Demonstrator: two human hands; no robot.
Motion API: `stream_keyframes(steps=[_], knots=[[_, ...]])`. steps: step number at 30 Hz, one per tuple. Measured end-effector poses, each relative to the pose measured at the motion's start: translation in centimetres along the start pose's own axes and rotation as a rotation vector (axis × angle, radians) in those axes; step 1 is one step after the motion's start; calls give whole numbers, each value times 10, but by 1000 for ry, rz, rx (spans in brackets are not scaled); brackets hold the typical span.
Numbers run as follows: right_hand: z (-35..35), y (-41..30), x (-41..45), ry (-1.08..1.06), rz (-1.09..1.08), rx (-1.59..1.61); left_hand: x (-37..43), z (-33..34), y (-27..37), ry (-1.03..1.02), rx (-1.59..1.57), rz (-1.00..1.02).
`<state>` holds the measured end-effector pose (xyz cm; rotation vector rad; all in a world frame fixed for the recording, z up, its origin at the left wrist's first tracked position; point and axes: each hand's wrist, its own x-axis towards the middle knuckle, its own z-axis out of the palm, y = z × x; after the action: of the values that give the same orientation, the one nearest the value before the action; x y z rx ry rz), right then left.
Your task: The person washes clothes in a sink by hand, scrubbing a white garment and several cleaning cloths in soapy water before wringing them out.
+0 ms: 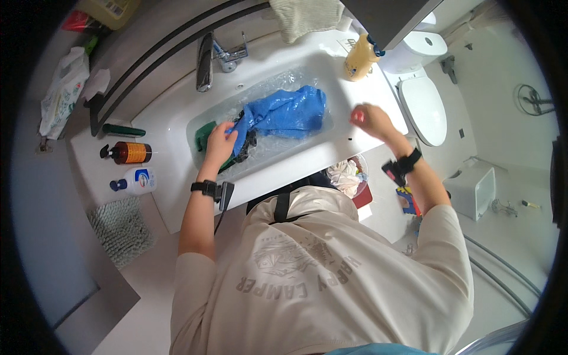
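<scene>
A wet blue cloth garment (295,111) lies spread in the water of a white sink basin (177,166). My left hand (220,145) pinches its left end between thumb and fingers. Under and beside that end are a dark green cloth (204,135) and a black patterned cloth (247,148), both partly hidden. My right hand (372,122) is above the sink's right-hand counter, its fingers curled around a small red and white object (357,116), whose kind I cannot tell. A chrome faucet (205,62) stands behind the basin.
A yellow bottle (360,60) with a dark cap stands at the counter's back right. On the left are a brown pump bottle (131,152), a white bottle (140,181) and a green-handled item (124,130). A tub of pale clothes (345,177) sits below the front edge; a toilet (424,111) is at right.
</scene>
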<state>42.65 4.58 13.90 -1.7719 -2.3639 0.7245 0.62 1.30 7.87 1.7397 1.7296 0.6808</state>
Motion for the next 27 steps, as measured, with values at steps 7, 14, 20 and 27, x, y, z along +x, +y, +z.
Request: stream_keyframes(steps=[7,14,20,27], knots=[[45,9,-40,48,369,104,-32,14,-11,-140,33,-143],[47,55,-38,234,449,-13,-30,25,-6,-115,-87,-121],[34,98,-46,378,555,34,-34,22,-5,-121,-44,-147],[30,97,-51,599,607,310,-36,20,-26,-57,57,-139]])
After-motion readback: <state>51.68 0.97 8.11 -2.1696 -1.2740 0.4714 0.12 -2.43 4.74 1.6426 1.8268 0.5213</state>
